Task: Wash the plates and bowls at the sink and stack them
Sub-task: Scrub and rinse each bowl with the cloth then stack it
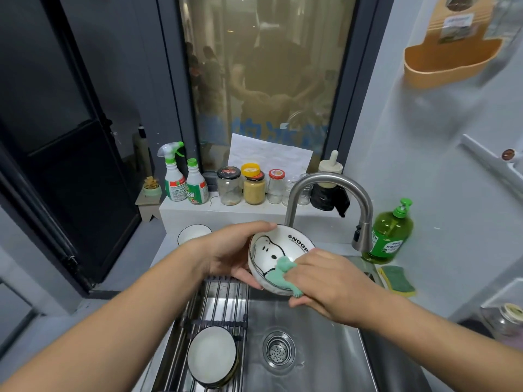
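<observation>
as the bowl (278, 250) tilts above the sink (325, 349), the left hand (229, 250) grips its rim at nine o'clock and the right hand (328, 278) pinches a green cloth (283, 271) at five o'clock. it is likely stiff, slippery and breakable, so hold the rim and the underside.

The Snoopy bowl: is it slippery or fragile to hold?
The Snoopy bowl looks like glazed ceramic, so probably rigid and breakable over the steel sink. Its smooth glaze, with the green cloth pressed on it, is likely slippery when wet.

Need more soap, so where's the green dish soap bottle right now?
The soap bottle stands at the right of the head view, just right of the faucet and behind the sponge.
</observation>
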The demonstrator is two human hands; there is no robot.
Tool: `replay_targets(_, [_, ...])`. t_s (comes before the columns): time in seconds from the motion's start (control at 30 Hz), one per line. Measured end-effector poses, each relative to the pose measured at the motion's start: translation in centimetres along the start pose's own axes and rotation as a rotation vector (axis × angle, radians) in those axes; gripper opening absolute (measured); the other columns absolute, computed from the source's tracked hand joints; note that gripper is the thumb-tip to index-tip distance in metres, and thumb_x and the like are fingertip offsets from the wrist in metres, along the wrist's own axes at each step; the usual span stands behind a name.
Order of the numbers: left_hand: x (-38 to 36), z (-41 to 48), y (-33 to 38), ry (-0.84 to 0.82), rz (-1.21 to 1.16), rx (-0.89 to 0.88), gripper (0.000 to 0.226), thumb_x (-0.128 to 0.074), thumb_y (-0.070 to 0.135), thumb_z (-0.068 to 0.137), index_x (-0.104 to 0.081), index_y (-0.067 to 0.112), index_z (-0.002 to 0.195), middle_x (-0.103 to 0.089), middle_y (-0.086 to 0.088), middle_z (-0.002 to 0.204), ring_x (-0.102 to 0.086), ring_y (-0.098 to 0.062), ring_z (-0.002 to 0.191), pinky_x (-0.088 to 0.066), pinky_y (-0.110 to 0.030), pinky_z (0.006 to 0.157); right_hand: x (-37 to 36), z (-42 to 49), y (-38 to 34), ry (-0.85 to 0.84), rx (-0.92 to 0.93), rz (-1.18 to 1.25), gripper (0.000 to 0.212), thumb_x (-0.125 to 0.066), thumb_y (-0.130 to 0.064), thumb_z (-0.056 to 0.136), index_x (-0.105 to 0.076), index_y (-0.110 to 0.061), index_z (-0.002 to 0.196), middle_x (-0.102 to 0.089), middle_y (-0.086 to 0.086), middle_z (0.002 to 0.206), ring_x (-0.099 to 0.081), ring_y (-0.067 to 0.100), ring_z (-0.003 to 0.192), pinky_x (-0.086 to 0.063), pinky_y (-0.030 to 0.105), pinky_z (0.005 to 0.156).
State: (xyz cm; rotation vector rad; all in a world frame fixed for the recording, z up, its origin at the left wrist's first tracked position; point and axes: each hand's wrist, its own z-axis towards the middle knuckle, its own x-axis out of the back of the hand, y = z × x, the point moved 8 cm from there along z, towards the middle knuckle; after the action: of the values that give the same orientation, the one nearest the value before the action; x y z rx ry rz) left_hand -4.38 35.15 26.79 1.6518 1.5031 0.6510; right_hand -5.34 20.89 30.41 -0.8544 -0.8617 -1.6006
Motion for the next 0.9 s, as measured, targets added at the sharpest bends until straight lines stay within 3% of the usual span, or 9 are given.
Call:
replay_targets(0.13, [-1.3, 0.9, -1.6, 0.039, -0.240, -0.152, 0.060, -0.047, 0.068, 0.092, -0.074, 0.019, 0.114, -0.077, -0.013, 0.114, -0.074, -0.028, 0.096, -0.059, -0.046, 0.087, 0.1, 0.1, -0.1, 0.146, -0.226, 0.110, 0.037, -0.047, -0.041, 0.103, -0.066, -0.012, 0.088, -0.063, -0.001, 0.080, -0.056, 0.019, 0.074, -0.045, 0.029, 0.069])
replay_targets(0.23, [-1.4, 1.3, -3.0, -0.015, -0.422, -0.216, 0.075, -0.049, 0.078, 0.079, -0.078, 0.017, 0.112, -0.072, -0.020, 0.123, -0.072, -0.032, 0.103, -0.060, -0.047, 0.083, -0.5, 0.2, -1.0, 0.173, -0.486, 0.280, 0.030, -0.046, -0.046, 0.100, -0.045, -0.027, 0.077, -0.048, -0.009, 0.067, -0.044, 0.012, 0.064, -0.029, 0.023, 0.058])
replay_targets(0.37, [-1.3, 2.5, -4.0, 0.010, -0.618, -0.404, 0.101, -0.095, 0.056, 0.059, -0.050, 0.004, 0.133, -0.068, -0.024, 0.121, -0.071, -0.033, 0.098, -0.061, -0.051, 0.078, -1.0, 0.0, 0.5, 0.252, -0.822, 0.445, 0.029, -0.051, -0.046, 0.096, -0.048, -0.024, 0.078, -0.052, -0.008, 0.060, -0.047, 0.014, 0.061, -0.032, 0.028, 0.053])
replay_targets(0.43, [-1.8, 2.9, -4.0, 0.022, -0.603, -0.477, 0.096, -0.098, 0.048, 0.058, -0.049, 0.008, 0.130, -0.069, -0.018, 0.109, -0.070, -0.032, 0.095, -0.060, -0.049, 0.078, -1.0, 0.4, 1.1, 0.309, -0.907, 0.523, 0.030, -0.053, -0.044, 0.098, -0.049, -0.020, 0.079, -0.056, -0.004, 0.060, -0.050, 0.014, 0.059, -0.041, 0.033, 0.057])
replay_targets(0.6, [-2.0, 2.8, -3.1, 0.013, -0.650, -0.389, 0.056, -0.067, 0.054, 0.087, -0.071, 0.005, 0.113, -0.073, -0.019, 0.102, -0.072, -0.029, 0.089, -0.061, -0.039, 0.073, -2.0, 1.6, 0.2, 0.205, -0.756, 0.482, 0.025, -0.045, -0.050, 0.095, -0.043, -0.035, 0.075, -0.048, -0.011, 0.062, -0.044, 0.014, 0.064, -0.031, 0.028, 0.057])
replay_targets(0.7, [-1.2, 3.1, -3.6, -0.036, -0.655, -0.253, 0.079, -0.050, 0.071, 0.089, -0.070, 0.005, 0.127, -0.067, -0.027, 0.125, -0.068, -0.036, 0.102, -0.060, -0.046, 0.079, -2.1, 1.5, -0.3, 0.139, -0.398, 0.253, 0.038, -0.039, -0.048, 0.104, -0.063, -0.023, 0.087, -0.066, -0.004, 0.083, -0.058, 0.016, 0.080, -0.044, 0.029, 0.070])
replay_targets(0.77, [-1.0, 3.3, -4.1, -0.087, -0.599, -0.148, 0.098, -0.046, 0.083, 0.083, -0.067, 0.003, 0.134, -0.059, -0.029, 0.140, -0.065, -0.040, 0.111, -0.054, -0.056, 0.097, -2.5, 0.7, 0.0, 0.063, -0.167, 0.119, 0.043, -0.042, -0.044, 0.103, -0.071, -0.012, 0.104, -0.072, 0.000, 0.104, -0.065, 0.020, 0.097, -0.050, 0.033, 0.087])
replay_targets(0.83, [-0.9, 3.4, -4.7, -0.126, -0.489, -0.062, 0.109, -0.038, 0.093, 0.077, -0.070, 0.004, 0.129, -0.060, -0.030, 0.137, -0.063, -0.041, 0.113, -0.038, -0.061, 0.115, -2.4, 0.2, 0.5, 0.024, -0.071, 0.049, 0.037, -0.049, -0.039, 0.100, -0.071, -0.010, 0.109, -0.072, 0.001, 0.112, -0.065, 0.020, 0.102, -0.049, 0.033, 0.092])
replay_targets(0.9, [-1.0, 3.4, -4.7, -0.134, -0.425, -0.045, 0.111, -0.032, 0.098, 0.073, -0.073, 0.008, 0.125, -0.063, -0.026, 0.133, -0.063, -0.039, 0.113, -0.035, -0.061, 0.116, -2.3, 0.1, 0.7, 0.030, -0.112, 0.072, 0.037, -0.048, -0.039, 0.102, -0.071, -0.009, 0.106, -0.072, 0.001, 0.109, -0.065, 0.021, 0.100, -0.049, 0.032, 0.091])
